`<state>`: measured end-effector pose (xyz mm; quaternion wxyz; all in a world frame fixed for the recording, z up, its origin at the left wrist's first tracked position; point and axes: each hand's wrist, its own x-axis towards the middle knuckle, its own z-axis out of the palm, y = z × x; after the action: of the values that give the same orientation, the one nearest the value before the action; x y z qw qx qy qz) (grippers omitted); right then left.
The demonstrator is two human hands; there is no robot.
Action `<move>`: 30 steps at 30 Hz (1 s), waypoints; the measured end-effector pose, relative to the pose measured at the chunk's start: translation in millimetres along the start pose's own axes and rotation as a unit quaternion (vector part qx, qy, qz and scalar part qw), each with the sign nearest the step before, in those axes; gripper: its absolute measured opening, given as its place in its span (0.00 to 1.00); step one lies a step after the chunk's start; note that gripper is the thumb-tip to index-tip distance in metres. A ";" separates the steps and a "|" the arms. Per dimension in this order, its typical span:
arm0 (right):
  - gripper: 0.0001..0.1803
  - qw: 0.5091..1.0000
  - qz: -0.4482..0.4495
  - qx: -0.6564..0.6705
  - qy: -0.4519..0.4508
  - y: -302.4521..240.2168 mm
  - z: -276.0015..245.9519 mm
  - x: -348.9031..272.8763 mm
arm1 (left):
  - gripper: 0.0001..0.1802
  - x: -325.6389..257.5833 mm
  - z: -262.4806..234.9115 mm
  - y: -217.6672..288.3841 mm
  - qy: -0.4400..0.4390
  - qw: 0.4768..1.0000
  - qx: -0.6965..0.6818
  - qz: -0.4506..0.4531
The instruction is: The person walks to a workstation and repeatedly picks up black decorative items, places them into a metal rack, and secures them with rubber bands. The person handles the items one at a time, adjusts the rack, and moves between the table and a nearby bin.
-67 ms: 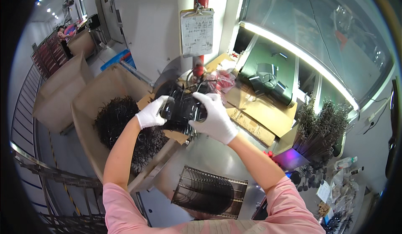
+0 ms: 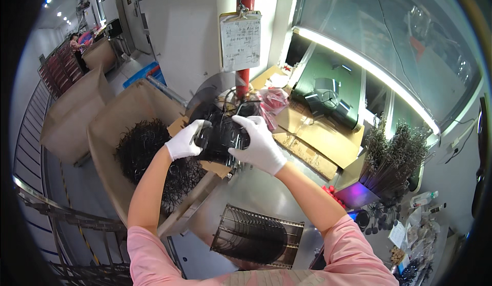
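Observation:
Both my hands wear white gloves and reach forward to a glossy black bundle of thin curved pieces (image 2: 219, 141) at the table's far edge. My left hand (image 2: 185, 141) closes its fingers on the bundle's left side. My right hand (image 2: 260, 146) curves round the right side, thumb low and fingers above. The bundle's exact kind cannot be made out. Behind it stands a dark round machine part with a translucent disc (image 2: 209, 92) and loose wires. Nearer to me, a wire rack (image 2: 258, 235) carries a row of thin dark rings or wires.
A large beige bin (image 2: 110, 147) at left holds a tangled heap of black curved pieces (image 2: 141, 145). Cardboard sheets (image 2: 328, 142) and a green machine (image 2: 328, 83) lie at right, beside a box of dark wire stems (image 2: 392, 158). A clipboard (image 2: 240, 40) hangs on a red pipe.
My right hand has shifted slightly left, toward the black bundle. My left hand has barely moved.

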<state>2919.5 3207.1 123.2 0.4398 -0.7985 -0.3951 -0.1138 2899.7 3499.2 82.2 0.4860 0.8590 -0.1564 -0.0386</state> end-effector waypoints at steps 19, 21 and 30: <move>0.21 0.934 0.124 -0.128 0.310 206.8 -37.4 7.3 | 0.33 -141.8 73.6 -32.4 0.345 0.925 -0.058 -0.148; 0.42 0.863 0.321 -0.291 0.260 280.5 -68.9 10.3 | 0.33 -165.0 81.7 -34.7 0.363 0.910 -0.086 -0.181; 0.64 0.835 0.372 -0.316 0.253 354.8 -80.6 -2.8 | 0.32 -218.0 86.3 -30.5 0.397 0.879 -0.087 -0.249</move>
<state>3190.4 3035.0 -48.2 0.2574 -0.9241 0.1142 -0.2583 2681.2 3509.5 -7.6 0.5545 0.7670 0.2729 0.1727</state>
